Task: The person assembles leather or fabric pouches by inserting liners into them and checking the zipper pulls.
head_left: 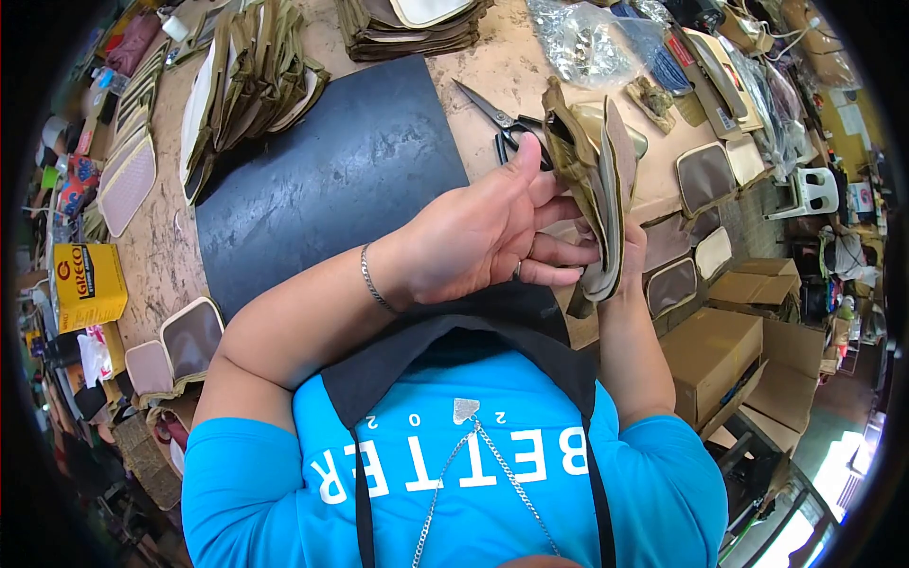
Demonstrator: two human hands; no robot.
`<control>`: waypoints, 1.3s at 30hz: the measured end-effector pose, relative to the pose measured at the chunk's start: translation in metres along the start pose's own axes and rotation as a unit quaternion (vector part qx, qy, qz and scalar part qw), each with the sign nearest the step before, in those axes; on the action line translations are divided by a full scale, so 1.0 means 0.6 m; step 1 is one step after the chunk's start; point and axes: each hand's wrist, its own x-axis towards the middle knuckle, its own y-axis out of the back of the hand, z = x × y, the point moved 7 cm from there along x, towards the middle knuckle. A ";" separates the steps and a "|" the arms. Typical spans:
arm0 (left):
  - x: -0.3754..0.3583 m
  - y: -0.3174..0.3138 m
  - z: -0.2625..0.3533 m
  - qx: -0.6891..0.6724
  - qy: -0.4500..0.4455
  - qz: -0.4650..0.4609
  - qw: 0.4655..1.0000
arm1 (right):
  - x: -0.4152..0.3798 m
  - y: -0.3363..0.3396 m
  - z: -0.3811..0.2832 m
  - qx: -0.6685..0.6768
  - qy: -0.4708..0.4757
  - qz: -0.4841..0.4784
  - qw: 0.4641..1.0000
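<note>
My left hand (488, 227) is turned palm up with its thumb raised and fingers stretched out. Its fingertips reach the near side of a folded olive and grey fabric piece (617, 180) with rounded, edged panels. Behind that piece, my right hand (634, 256) grips its lower part, the fingers mostly hidden. Black-handled scissors (488, 106) lie just beyond my left thumb, blades pointing away to the left. Under my left forearm spreads a dark rubber-like mat (331, 170).
Stacks of similar olive-edged pieces (251, 76) stand at the back left, with another stack (412, 33) at the back. Clear plastic bags (592, 47) lie at the back right. Brown panels (705, 178) rest along the right edge, above cardboard boxes (710, 364). A yellow box (90, 284) is at left.
</note>
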 end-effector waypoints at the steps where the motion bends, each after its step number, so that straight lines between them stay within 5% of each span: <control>1: -0.003 0.004 -0.002 -0.035 0.015 -0.012 0.999 | -0.004 0.019 -0.011 -0.050 0.018 0.050 0.997; 3: -0.010 0.029 0.005 -0.090 0.032 -0.035 0.995 | -0.007 0.028 -0.036 -0.163 0.052 0.089 0.981; 6: -0.013 0.090 0.004 0.038 -0.019 0.171 0.984 | 0.021 -0.039 -0.058 -0.334 0.098 0.096 0.932; 8: -0.016 0.130 0.035 0.078 -0.124 0.194 0.970 | 0.060 -0.052 -0.077 -0.437 0.069 0.132 0.887; 14: -0.066 0.220 0.283 0.206 -0.357 0.312 0.856 | 0.248 -0.216 -0.140 -0.468 0.147 -0.001 0.871; 18: -0.052 0.324 0.398 0.180 -0.343 0.414 0.824 | 0.392 -0.315 -0.207 -0.529 0.261 -0.065 0.805; 21: -0.032 0.444 0.388 0.265 -0.271 0.556 0.740 | 0.462 -0.345 -0.240 -0.525 0.307 -0.089 0.789; 24: -0.032 0.548 0.336 0.146 -0.223 0.585 0.766 | 0.523 -0.322 -0.244 -0.565 0.262 -0.084 0.778; 28: -0.032 0.497 0.351 0.176 -0.223 0.541 0.792 | 0.562 -0.314 -0.227 -0.625 0.267 -0.045 0.732; 32: -0.020 0.492 0.355 0.228 -0.255 0.551 0.761 | 0.653 -0.323 -0.171 -0.621 0.154 -0.270 0.720; 33: -0.019 0.486 0.355 0.247 -0.247 0.554 0.756 | 0.661 -0.300 -0.171 -0.592 0.161 -0.057 0.787; 34: -0.019 0.482 0.354 0.266 -0.237 0.555 0.751 | 0.669 -0.292 -0.143 -0.624 0.165 -0.043 0.762; 35: -0.018 0.488 0.355 0.261 -0.210 0.548 0.767 | 0.674 -0.278 -0.125 -0.714 0.165 0.005 0.681; 39: -0.027 0.450 0.356 0.164 -0.199 0.498 0.828 | 0.681 -0.251 -0.093 -0.939 0.214 0.053 0.264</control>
